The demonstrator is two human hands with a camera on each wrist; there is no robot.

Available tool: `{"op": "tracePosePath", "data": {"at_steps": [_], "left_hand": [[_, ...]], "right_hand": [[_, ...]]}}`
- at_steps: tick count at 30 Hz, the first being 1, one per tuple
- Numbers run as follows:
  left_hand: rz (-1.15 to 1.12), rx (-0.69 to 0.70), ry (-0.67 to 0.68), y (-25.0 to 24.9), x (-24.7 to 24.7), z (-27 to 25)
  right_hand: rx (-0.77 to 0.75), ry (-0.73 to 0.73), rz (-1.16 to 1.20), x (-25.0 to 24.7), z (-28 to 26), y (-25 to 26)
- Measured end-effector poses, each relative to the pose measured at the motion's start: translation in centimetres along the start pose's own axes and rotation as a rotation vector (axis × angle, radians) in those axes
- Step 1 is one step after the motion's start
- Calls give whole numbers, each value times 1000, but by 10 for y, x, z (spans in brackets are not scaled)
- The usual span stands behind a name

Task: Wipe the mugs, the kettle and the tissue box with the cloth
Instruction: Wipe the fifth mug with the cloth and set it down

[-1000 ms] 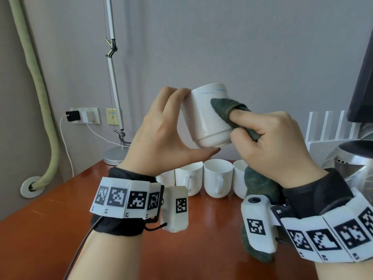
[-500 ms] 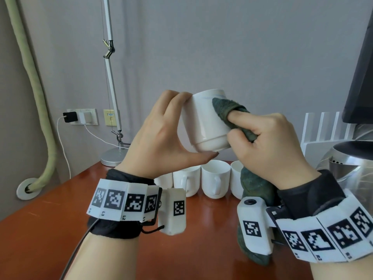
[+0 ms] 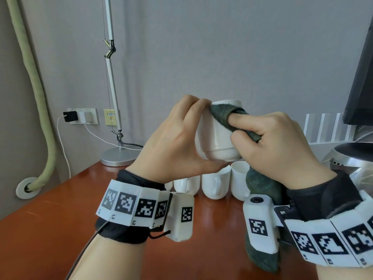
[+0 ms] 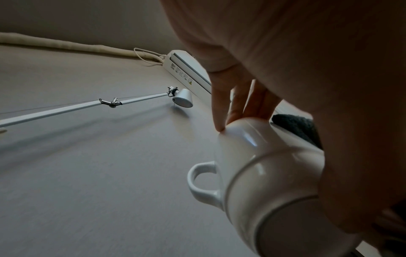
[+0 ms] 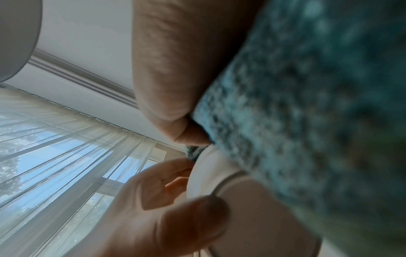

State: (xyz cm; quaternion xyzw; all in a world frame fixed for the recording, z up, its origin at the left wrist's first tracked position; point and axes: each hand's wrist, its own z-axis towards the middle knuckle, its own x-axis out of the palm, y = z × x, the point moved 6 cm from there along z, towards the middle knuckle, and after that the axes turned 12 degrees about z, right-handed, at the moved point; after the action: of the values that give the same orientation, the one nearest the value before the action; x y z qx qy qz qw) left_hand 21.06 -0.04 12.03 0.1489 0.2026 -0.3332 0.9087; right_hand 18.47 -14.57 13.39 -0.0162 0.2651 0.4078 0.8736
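Left hand (image 3: 171, 146) holds a white mug (image 3: 218, 138) in the air above the reddish-brown worktop (image 3: 50, 229), fingers curled over the rim at the top and thumb pressed under the base. From the left wrist view, the mug's handle (image 4: 201, 184) points away from the palm. Right hand (image 3: 276, 150) grips a dark green cloth (image 3: 224, 114), bunched in the curled fingers, and the forefinger presses a fold of it against the mug's upper side, near the rim. The rest of the cloth hangs down from the right hand to the worktop. Behind and below the hands, a row of white mugs (image 3: 216, 184) stands upright on the worktop, close together. A shiny metal kettle (image 3: 351, 158) sits at the right edge, partly cut off. A desk lamp (image 3: 113, 98) stands at the worktop's far left corner, against the grey wall.
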Motion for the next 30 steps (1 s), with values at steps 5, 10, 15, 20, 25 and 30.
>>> {"op": "tracePosePath", "data": {"at_steps": [5,10,15,20,25,30], "left_hand": [[14,-8,-13,5,-1,-1],[14,-73,-35,19,-6,-3],[18,-91,-30,22,-8,-4],[-2,-47,-15,10,-4,-1],[-51,-61,-32,11,-7,-1],[-63,-122,-63,22,-13,-3]], "right_hand": [[61,-65,-65,-4,1,-3],[49,-14,-45,-2,0,-6],[-26,27,41,5,-1,2],[7,-54,0,0,0,-1],[74,-34,112,-3,0,-15],[12,38,308,2,-2,-9]]}}
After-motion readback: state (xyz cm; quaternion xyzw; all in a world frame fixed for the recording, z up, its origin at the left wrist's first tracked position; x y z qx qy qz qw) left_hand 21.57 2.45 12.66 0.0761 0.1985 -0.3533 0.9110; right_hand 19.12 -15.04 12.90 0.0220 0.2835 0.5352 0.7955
